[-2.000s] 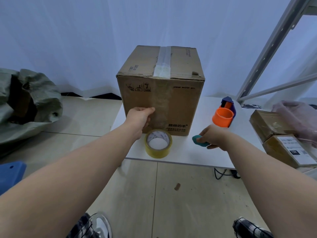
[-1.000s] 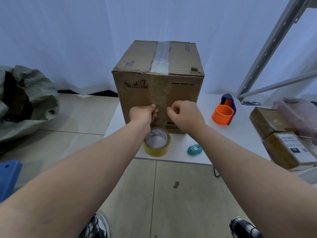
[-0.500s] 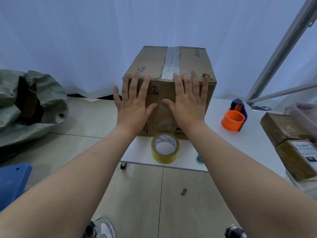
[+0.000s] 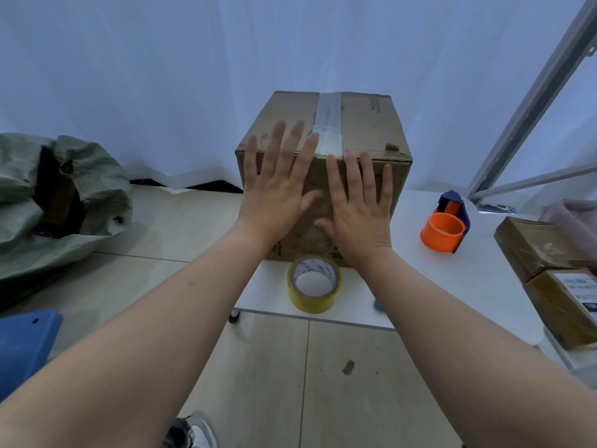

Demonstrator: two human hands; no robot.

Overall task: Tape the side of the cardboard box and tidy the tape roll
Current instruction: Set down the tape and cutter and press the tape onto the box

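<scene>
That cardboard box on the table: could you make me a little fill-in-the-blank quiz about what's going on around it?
1. Both hands, left hand and right hand, lie ____ against the cardboard box.
2. The yellow tape roll lies on the ____ table.
3. The tape dispenser has an ____ ring.

Missing words: flat; white; orange

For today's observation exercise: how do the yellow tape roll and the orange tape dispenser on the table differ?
The tape roll is yellow and bare; the tape dispenser is orange with a dark blue frame. The tape roll lies just in front of the cardboard box; the tape dispenser stands apart, to its right. Both rest untouched on the white table.
</scene>
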